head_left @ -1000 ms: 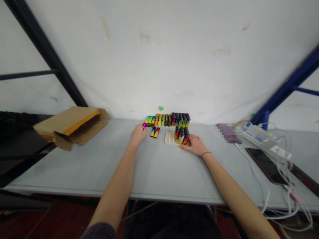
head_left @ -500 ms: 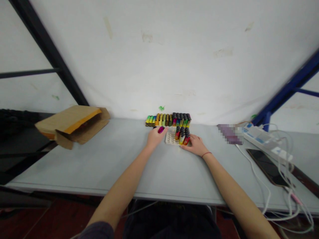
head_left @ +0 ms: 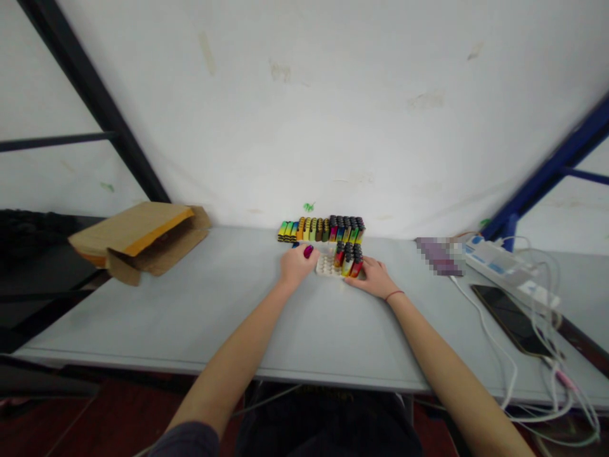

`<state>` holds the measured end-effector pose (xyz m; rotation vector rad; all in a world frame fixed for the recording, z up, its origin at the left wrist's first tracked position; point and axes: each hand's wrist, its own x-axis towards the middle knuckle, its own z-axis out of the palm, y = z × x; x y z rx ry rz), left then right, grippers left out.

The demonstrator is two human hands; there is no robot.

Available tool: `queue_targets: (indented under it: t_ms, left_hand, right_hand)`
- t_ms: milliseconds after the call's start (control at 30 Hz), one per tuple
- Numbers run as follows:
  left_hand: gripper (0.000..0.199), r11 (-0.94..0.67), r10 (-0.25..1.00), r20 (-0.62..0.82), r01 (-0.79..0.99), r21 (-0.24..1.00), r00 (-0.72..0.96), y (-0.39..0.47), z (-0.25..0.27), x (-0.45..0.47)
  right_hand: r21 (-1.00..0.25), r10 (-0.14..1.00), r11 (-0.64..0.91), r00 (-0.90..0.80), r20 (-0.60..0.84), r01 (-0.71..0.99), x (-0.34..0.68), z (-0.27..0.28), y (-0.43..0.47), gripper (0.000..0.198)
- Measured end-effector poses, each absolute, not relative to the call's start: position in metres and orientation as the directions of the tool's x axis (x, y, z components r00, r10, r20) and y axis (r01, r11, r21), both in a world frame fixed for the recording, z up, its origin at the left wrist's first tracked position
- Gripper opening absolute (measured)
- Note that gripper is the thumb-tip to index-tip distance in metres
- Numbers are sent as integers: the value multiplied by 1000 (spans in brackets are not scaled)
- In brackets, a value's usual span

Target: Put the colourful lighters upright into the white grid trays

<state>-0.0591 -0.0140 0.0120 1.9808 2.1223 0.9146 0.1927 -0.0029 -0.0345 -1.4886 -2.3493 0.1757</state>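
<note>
A white tray (head_left: 328,266) with round holes lies on the table; several upright lighters (head_left: 348,260) in red, white and yellow with black tops fill its right part. My right hand (head_left: 375,278) grips the tray's right side, thumb along the front edge and fingers behind the lighters. Just left of the tray, my left hand (head_left: 295,263) is closed around a purple lighter (head_left: 309,251); most of it is hidden by the fingers. Something dark blue shows at the far side of that hand. Behind the tray stand rows of lighters (head_left: 314,230), with green-yellow ones lying stacked at the left end.
An opened cardboard box (head_left: 137,235) rests on the table's left side. To the right are a dark phone (head_left: 511,319), a pixelated purple item (head_left: 438,256), and a white power strip (head_left: 511,270) with tangled cables. A white wall rises behind the table (head_left: 200,324).
My left hand has shifted slightly and turned with the purple lighter, which now shows as a smaller, rounder end. My right hand and the tray have stayed in place.
</note>
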Motion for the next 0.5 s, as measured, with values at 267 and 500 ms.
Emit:
queue_targets:
  t_ms: [267,500]
  left_hand:
    - [34,-73,916,372,850,521,-150,-15,9,-61]
    - [37,-49,933,320,826,562,-162,-13,10,-61]
  right_hand:
    - [-286,898,434,-384,215,854,191,-32,-4,63]
    - [-279,896,436,-382,227,855,192,-34,-4,63]
